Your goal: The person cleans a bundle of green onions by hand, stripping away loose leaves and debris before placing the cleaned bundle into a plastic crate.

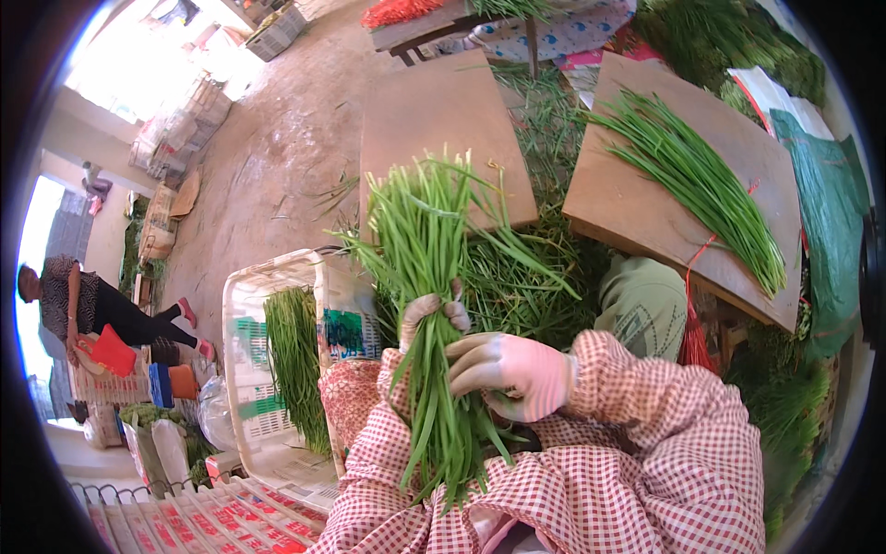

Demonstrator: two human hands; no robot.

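Note:
My left hand (pixel 432 317), in a soiled glove, is closed around the middle of a bunch of garlic chives (pixel 426 228). The pale cut ends point away from me, and the leaf tips hang towards my checked smock. My right hand (pixel 516 374), in a pink and grey glove, is beside the lower leaves with its fingers apart. Its fingertips are at the edge of the leaves; whether they touch is hard to tell. Another chive bunch (pixel 713 187) lies on the right-hand wooden board (pixel 623 187), with red tie strands (pixel 702 249) around it.
A second wooden board (pixel 436 104) stands ahead. Loose chives (pixel 533 284) are heaped below it. On my left, a white plastic crate (pixel 277 467) holds more chives (pixel 297 367). Red twine (pixel 695 346) hangs near my right knee (pixel 640 308). A person (pixel 90 298) is at far left.

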